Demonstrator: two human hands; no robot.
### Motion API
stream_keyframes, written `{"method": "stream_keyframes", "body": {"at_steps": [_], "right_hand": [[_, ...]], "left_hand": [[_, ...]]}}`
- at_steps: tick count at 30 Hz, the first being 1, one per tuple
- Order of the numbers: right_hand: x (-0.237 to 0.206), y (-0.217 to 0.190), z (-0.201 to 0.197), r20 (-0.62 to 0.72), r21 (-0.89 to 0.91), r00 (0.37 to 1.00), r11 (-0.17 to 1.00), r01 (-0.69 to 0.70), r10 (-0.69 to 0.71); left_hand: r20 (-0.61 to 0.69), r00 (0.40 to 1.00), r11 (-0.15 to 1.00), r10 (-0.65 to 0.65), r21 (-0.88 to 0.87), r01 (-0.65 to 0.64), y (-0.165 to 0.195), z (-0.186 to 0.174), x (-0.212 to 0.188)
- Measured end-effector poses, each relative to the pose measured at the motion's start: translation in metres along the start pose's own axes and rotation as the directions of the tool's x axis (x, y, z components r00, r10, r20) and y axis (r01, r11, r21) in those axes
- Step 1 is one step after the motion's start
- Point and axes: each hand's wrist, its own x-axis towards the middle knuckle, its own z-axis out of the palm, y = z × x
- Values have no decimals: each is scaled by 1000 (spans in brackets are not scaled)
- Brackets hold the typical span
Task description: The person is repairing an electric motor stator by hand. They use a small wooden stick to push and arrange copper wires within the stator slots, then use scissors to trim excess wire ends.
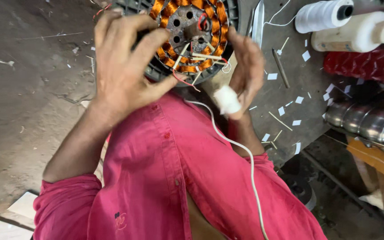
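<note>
A grimy dark workbench (289,84), strewn with small white paper scraps (299,100) and thin slivers, sits above a rough concrete floor (27,98), all seen from over the person's pink shirt (170,178).

The wound stator (191,33), a round core ringed with copper coils, rests at the bench's near edge at about 12 o'clock in the view, its flat face turned up toward the camera and its axis pointing out of the bench. Red and white lead wires and pale insulation strips spill from its rim toward 6 o'clock.

The left hand (123,66) lies on the stator's 9 o'clock side, fingers spread and curled over the rim, thumb reaching in under the lower coils; it is the hand touching the core. The right hand (247,66) stands just beside the stator at its 3 o'clock side, fingers half closed around a small white wad of cord (226,100) pinched near the thumb. From that wad a white cord (241,151) trails down toward 6 o'clock across the shirt.

Farther out, toward 1 and 2 o'clock, a white thread spool (323,15), a cream bottle-like spool (356,33) and a red mesh-wrapped roll (365,64) lie well apart from the hands, with a shiny ribbed metal vessel (365,122) at 3 o'clock.
</note>
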Motion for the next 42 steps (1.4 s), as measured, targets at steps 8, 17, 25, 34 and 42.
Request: {"method": "stream_keyframes", "body": {"at_steps": [8, 17, 25, 34, 42], "right_hand": [[-10, -15, 5, -95, -125, 971, 971, 206, -218], [1, -44, 35, 299, -486, 935, 812, 323, -193], [16, -40, 43, 330, -485, 925, 807, 336, -187], [18, -39, 39, 325, -475, 929, 820, 321, -175], [16, -37, 38, 307, -443, 937, 846, 295, -166]], "left_hand": [[-152, 954, 966, 257, 61, -251, 2, 7, -21], [-61, 980, 932, 190, -301, -200, -16, 1, -13], [100, 981, 921, 165, -370, -118, -14, -12, -3], [104, 976, 960, 189, -227, -161, -14, -11, 3], [112, 974, 961, 195, -219, -168, -15, -11, 2]]}}
